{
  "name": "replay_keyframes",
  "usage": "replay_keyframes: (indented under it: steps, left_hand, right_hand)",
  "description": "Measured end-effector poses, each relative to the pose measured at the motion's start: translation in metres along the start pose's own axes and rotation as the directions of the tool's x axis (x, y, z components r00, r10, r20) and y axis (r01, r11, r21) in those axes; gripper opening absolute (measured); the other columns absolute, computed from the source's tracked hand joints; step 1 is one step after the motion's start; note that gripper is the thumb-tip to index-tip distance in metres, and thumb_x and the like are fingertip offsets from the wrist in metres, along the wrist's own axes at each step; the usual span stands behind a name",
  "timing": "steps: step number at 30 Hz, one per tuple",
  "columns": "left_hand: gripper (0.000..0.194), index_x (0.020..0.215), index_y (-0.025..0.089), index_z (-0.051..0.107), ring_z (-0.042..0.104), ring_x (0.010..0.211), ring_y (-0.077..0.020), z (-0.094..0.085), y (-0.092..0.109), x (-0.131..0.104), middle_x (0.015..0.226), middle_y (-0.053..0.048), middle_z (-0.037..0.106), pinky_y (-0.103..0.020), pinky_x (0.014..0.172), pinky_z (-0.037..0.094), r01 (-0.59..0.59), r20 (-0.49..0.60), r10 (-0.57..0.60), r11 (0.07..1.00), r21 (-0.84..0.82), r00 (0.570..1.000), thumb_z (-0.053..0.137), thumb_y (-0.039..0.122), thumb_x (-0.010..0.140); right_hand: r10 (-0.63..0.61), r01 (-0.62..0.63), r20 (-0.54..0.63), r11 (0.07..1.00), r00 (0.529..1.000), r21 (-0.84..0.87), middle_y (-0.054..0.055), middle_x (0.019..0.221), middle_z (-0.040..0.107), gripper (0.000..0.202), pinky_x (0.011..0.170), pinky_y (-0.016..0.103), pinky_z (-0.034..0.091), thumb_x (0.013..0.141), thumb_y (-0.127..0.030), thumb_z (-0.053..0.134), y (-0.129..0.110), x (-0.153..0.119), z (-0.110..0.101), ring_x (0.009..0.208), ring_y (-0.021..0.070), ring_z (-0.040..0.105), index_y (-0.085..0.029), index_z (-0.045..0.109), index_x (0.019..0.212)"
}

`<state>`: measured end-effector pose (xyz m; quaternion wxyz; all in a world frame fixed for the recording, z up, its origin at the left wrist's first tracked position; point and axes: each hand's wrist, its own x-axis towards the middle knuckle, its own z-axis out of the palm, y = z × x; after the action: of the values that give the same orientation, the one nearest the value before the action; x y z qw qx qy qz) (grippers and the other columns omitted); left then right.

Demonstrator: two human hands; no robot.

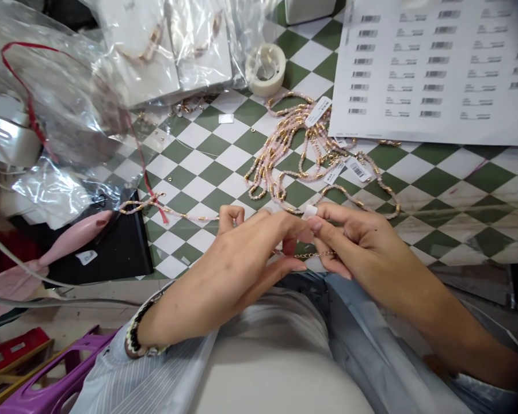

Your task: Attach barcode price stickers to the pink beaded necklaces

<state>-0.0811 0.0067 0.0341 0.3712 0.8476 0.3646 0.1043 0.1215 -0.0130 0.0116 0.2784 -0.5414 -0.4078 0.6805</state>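
My left hand (250, 247) is closed at the table's front edge, with a pink and gold beaded strand (190, 217) running out from it to the left. Its fingertips meet those of my right hand (349, 238), which pinches a small white tag (309, 211). A thin gold chain (313, 255) stretches between the two hands, below the tag. Just beyond them lies a pile of pink and gold beaded necklaces (280, 149) with white barcode tags (358, 169). A red ribbon (144, 172) crosses the strand's far left end.
A sheet of barcode labels (414, 123) lies at the back right. A tape roll (265, 70) stands near clear plastic bags (138, 63) with carded jewellery. At left are a pink handled object (75, 236) and a black flat object (129, 253). A purple stool (47, 385) is below.
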Motion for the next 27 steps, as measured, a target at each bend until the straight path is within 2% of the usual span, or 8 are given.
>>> replay_keyframes:
  steps: [3, 6, 11, 18, 22, 27]
  left_hand:
    - [0.021, 0.120, 0.022, 0.046, 0.061, 0.087, -0.0097, -0.001, -0.002, -0.002, 0.106, 0.003, 0.064, -0.031, 0.093, 0.028, -0.017, 0.049, 0.018, 0.999, -0.029, 0.999, 0.057, 0.015, 0.103]
    - [0.025, 0.122, 0.021, 0.045, 0.060, 0.089, -0.0085, 0.001, -0.005, -0.002, 0.102, 0.004, 0.061, -0.030, 0.099, 0.029, -0.044, 0.049, 0.046, 0.997, -0.058, 0.998, 0.056, 0.011, 0.102]
    - [0.026, 0.124, 0.018, 0.051, 0.058, 0.087, -0.0086, 0.005, -0.011, -0.001, 0.103, 0.000, 0.062, -0.023, 0.085, 0.043, -0.054, -0.049, 0.047, 0.989, -0.135, 0.998, 0.057, 0.009, 0.100]
    - [0.022, 0.115, 0.012, 0.058, 0.058, 0.095, -0.0071, 0.006, -0.019, 0.002, 0.106, -0.004, 0.062, -0.014, 0.085, 0.048, -0.137, -0.051, 0.129, 0.968, -0.210, 0.990, 0.053, 0.000, 0.098]
    - [0.018, 0.115, 0.009, 0.059, 0.060, 0.088, -0.0087, 0.006, -0.020, 0.003, 0.099, -0.005, 0.065, -0.016, 0.076, 0.050, -0.149, -0.076, 0.136, 0.964, -0.221, 0.988, 0.058, 0.004, 0.098]
    - [0.006, 0.102, 0.008, 0.065, 0.064, 0.089, -0.0107, 0.003, -0.020, 0.003, 0.098, -0.008, 0.068, -0.019, 0.080, 0.050, -0.161, -0.049, 0.155, 0.970, -0.182, 0.987, 0.060, 0.009, 0.099]
  right_hand:
    - [0.000, -0.001, -0.016, 0.998, 1.000, -0.070, -0.009, 0.049, 0.035, 0.038, 0.039, 0.020, 0.021, 0.099, -0.047, 0.056, 0.000, -0.003, -0.001, 0.042, 0.0043, 0.026, -0.020, 0.047, 0.073]
    - [0.009, -0.010, -0.003, 0.985, 1.000, -0.170, -0.007, 0.055, 0.034, 0.037, 0.042, 0.021, 0.023, 0.100, -0.047, 0.053, 0.001, -0.006, -0.003, 0.047, 0.0054, 0.030, -0.020, 0.047, 0.075]
    - [-0.012, 0.014, 0.010, 0.958, 1.000, -0.286, -0.006, 0.057, 0.032, 0.042, 0.043, 0.023, 0.022, 0.101, -0.046, 0.050, 0.003, -0.007, -0.007, 0.049, 0.0059, 0.030, -0.020, 0.040, 0.070]
    - [0.055, -0.027, 0.089, 0.959, 0.995, -0.283, -0.007, 0.056, 0.032, 0.043, 0.042, 0.023, 0.021, 0.103, -0.049, 0.048, 0.009, -0.005, -0.009, 0.048, 0.0056, 0.028, -0.021, 0.037, 0.072]
    - [0.072, -0.038, 0.119, 0.962, 0.990, -0.269, -0.007, 0.055, 0.036, 0.044, 0.043, 0.022, 0.025, 0.103, -0.049, 0.049, 0.009, -0.005, -0.012, 0.048, 0.0051, 0.031, -0.020, 0.039, 0.071]
    - [0.059, -0.015, 0.143, 0.957, 0.988, -0.291, -0.007, 0.056, 0.035, 0.041, 0.043, 0.023, 0.025, 0.104, -0.048, 0.047, 0.008, -0.005, -0.015, 0.048, 0.0051, 0.030, -0.020, 0.043, 0.074]
